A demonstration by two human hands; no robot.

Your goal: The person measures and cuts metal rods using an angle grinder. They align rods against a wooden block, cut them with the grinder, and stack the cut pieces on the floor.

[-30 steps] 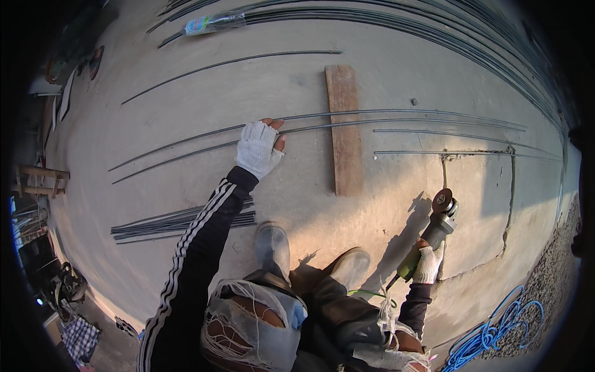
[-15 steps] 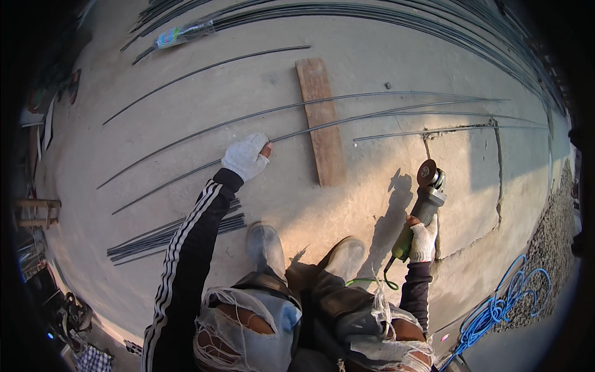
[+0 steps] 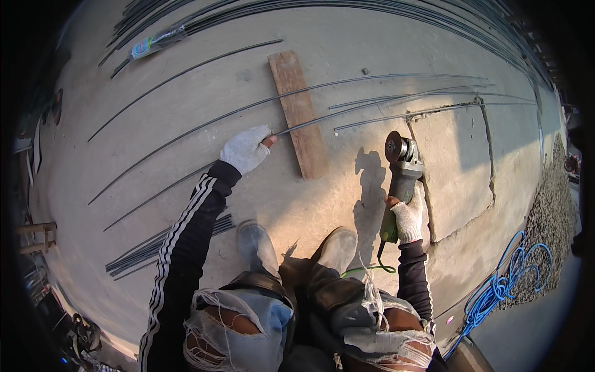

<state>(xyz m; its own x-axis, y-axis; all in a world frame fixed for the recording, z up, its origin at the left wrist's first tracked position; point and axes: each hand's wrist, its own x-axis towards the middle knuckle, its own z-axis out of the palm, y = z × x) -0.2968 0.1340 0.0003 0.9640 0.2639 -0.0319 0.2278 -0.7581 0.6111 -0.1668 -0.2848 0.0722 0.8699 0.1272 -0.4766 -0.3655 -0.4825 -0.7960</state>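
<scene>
My left hand (image 3: 246,149), in a white glove, grips a long thin steel rod (image 3: 372,111) that lies across a wooden plank (image 3: 299,111) on the concrete floor. My right hand (image 3: 409,218), also gloved, holds an angle grinder (image 3: 400,167) by its green handle, its disc pointing away from me and hanging above the floor, right of the plank. Two more long rods (image 3: 186,130) lie across the plank and floor nearby. My boots (image 3: 338,248) stand just below.
A bundle of steel rods (image 3: 149,248) lies at lower left, and many more rods (image 3: 372,9) run along the far edge. A blue hose or cable coil (image 3: 502,288) lies at lower right beside gravel (image 3: 548,217). A crack (image 3: 489,149) outlines a patch in the concrete.
My left hand has closed on the rod near the plank and the view has shifted. The grinder in my right hand has risen closer to the rods.
</scene>
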